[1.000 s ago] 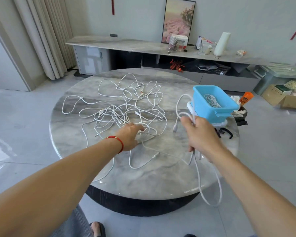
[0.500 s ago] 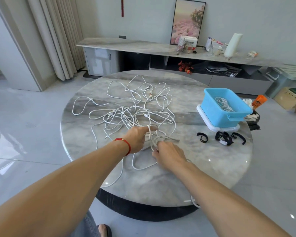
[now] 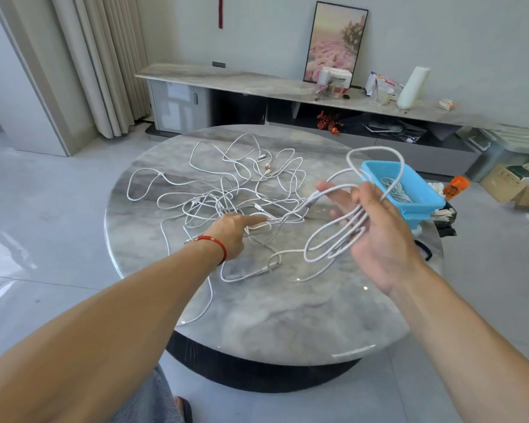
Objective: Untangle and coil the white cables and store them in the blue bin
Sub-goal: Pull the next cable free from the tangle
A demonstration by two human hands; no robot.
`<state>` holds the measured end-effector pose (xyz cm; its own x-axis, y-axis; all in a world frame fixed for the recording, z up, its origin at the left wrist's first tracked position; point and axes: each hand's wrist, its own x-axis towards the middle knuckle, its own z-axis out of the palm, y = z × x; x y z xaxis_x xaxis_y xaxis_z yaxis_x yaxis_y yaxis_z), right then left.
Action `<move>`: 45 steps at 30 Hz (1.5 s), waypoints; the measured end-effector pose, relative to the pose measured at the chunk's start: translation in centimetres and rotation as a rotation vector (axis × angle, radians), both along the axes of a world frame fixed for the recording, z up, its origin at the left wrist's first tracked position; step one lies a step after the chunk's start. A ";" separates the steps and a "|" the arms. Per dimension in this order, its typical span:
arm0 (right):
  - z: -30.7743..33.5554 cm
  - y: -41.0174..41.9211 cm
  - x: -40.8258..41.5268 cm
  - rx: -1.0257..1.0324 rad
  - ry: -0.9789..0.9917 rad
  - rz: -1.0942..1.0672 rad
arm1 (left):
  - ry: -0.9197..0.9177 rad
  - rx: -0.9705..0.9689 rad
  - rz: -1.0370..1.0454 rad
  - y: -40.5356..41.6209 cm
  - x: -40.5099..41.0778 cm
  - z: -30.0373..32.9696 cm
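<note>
White cables point(image 3: 226, 193) sprawl in a loose tangle across the far half of the round grey marble table point(image 3: 257, 315); one strand trails off the near edge on the left side. The left hand point(image 3: 235, 227), a red string bracelet point(image 3: 217, 242) on its wrist, lies low on the near edge of the tangle with the forefinger stretched out along a strand; whether the other fingers pinch anything I cannot tell, since the back of the hand hides them. The right hand point(image 3: 376, 236) is raised above the table, palm toward the person, fingers spread and fairly straight; several loops of one white cable point(image 3: 333, 239) hang over and between those fingers, the top loop arching up in front of the bin, the lower loops dangling to the left of the palm; a strand runs from these loops down to the tangle near the left hand. The blue bin point(image 3: 425, 206) sits at the right edge of the table, just behind the right hand, with a coiled white cable point(image 3: 394, 190) already lying inside it. Beyond stands a long low marble sideboard point(image 3: 226, 77) with a framed picture point(image 3: 333, 41) leaning against the wall; beige curtains point(image 3: 98, 62) hang at the left.
</note>
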<state>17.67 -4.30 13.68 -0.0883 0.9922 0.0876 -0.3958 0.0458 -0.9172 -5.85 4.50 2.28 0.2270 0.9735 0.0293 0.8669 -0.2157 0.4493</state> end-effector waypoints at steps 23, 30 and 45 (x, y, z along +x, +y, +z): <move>-8.2 1.8 -3.6 -0.209 -1.612 0.091 | 0.102 -0.102 -0.044 0.6 -0.5 0.1; -9.2 0.7 -5.7 -0.118 -1.740 0.154 | 0.040 0.123 -0.180 -1.0 -3.4 3.9; -5.4 -3.4 -1.7 -0.489 -1.456 0.299 | 0.416 0.122 -0.672 -9.0 0.5 0.2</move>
